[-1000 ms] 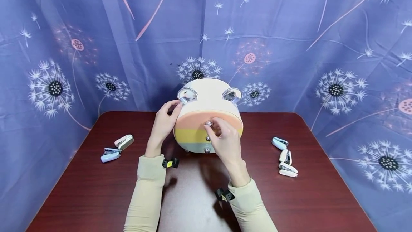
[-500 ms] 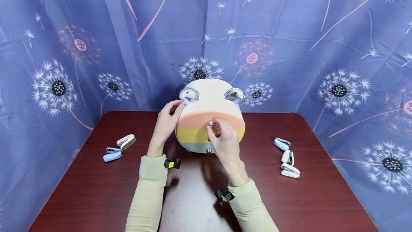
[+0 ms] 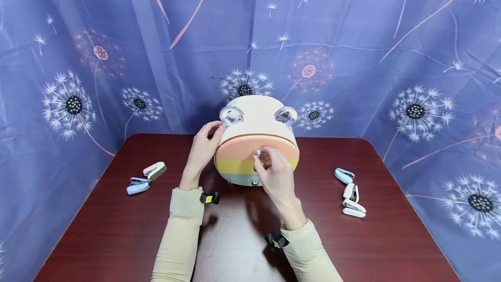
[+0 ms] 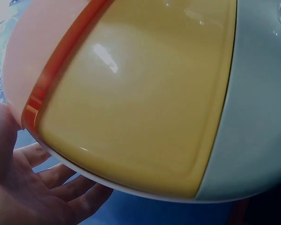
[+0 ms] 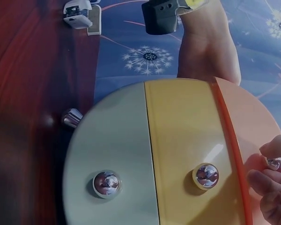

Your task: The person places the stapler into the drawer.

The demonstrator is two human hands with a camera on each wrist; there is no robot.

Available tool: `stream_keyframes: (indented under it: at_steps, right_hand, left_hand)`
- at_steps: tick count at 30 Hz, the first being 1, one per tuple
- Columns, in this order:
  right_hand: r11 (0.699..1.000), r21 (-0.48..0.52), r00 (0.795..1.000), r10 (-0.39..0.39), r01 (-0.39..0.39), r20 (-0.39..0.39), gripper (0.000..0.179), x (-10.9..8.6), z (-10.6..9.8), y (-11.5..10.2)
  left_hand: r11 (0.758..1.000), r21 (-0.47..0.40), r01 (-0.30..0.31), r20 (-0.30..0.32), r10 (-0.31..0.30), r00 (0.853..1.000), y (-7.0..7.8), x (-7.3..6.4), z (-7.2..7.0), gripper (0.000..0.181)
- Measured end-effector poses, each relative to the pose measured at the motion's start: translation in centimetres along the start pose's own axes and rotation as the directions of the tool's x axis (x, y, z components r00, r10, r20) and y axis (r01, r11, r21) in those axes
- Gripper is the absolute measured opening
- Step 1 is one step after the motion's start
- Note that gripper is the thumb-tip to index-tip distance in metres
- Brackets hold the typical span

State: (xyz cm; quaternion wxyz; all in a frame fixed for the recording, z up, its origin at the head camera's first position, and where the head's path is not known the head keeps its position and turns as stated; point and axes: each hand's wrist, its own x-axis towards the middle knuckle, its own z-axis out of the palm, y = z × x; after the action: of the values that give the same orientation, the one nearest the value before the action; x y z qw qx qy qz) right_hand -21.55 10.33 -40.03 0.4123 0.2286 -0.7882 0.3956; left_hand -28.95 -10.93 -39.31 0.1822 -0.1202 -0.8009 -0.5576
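Note:
A rounded white drawer box (image 3: 258, 114) with two silver-rimmed eye shapes stands on the table, its drawer fronts peach, yellow and green. My right hand (image 3: 278, 175) pinches the silver knob (image 3: 258, 153) of the peach top drawer (image 3: 233, 148). That drawer sits slightly out; its orange side edge (image 5: 231, 136) shows in the right wrist view. The yellow drawer (image 4: 145, 93) and green drawer (image 4: 257, 103) are flush with each other. Against the box's left side rests my left hand (image 3: 201, 148), its fingers (image 4: 61, 178) extended along the white shell.
To the left lie a pinkish-white stapler (image 3: 155, 170) and a blue stapler (image 3: 138, 186). On the right are a light blue stapler (image 3: 344, 176) and two whitish ones, the nearer stapler (image 3: 354, 208) closest to me. A patterned curtain (image 3: 195, 77) hangs behind the table (image 3: 117, 229).
The peach top drawer has come out a little toward me, with a dark gap along its upper edge. My right hand moved slightly back with the knob; my left hand stays at the side.

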Motion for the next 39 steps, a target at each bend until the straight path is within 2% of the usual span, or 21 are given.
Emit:
stream_keyframes:
  at_steps: [7,27,39]
  right_hand:
    - [1.000,0.002,1.000,-0.018,0.018,0.005,0.016,-0.3,-0.3,-0.2]
    - [0.995,-0.052,0.995,-0.088,0.090,0.039,0.017,-1.2,-1.8,-1.6]
    - [0.993,-0.021,0.993,-0.111,0.112,0.039,0.014,-2.0,-2.4,-2.6]
  left_hand:
    - [1.000,0.003,0.012,0.016,-0.012,1.000,0.0,0.0,0.0,0.040]
    - [1.000,-0.013,0.008,0.010,-0.008,1.000,0.0,0.3,-0.1,0.039]
    - [1.000,0.000,0.008,0.015,-0.008,1.000,-0.2,0.2,-0.2,0.042]
